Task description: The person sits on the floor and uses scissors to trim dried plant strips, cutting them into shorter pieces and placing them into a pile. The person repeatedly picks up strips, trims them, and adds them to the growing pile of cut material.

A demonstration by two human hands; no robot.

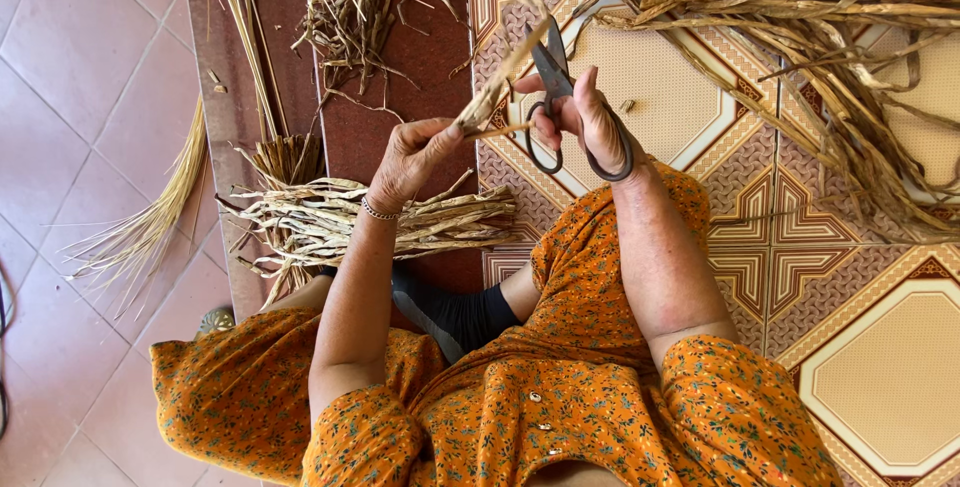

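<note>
My left hand (412, 157) grips a dry, tan plant stalk (497, 87) that slants up to the right. My right hand (585, 117) holds dark metal scissors (552, 77) by their loop handles. The blades sit against the stalk near its upper part. Both hands are raised above my lap, over the edge of a patterned mat (770, 237). Orange flowered sleeves and dress cover my arms and body below.
A bundle of cut dry stalks (340, 222) lies across the floor under my left wrist. A large heap of long dry leaves (800, 27) fills the top right. Loose straw (140, 237) lies on pink tiles at left; tangled scraps (345, 17) sit at top centre.
</note>
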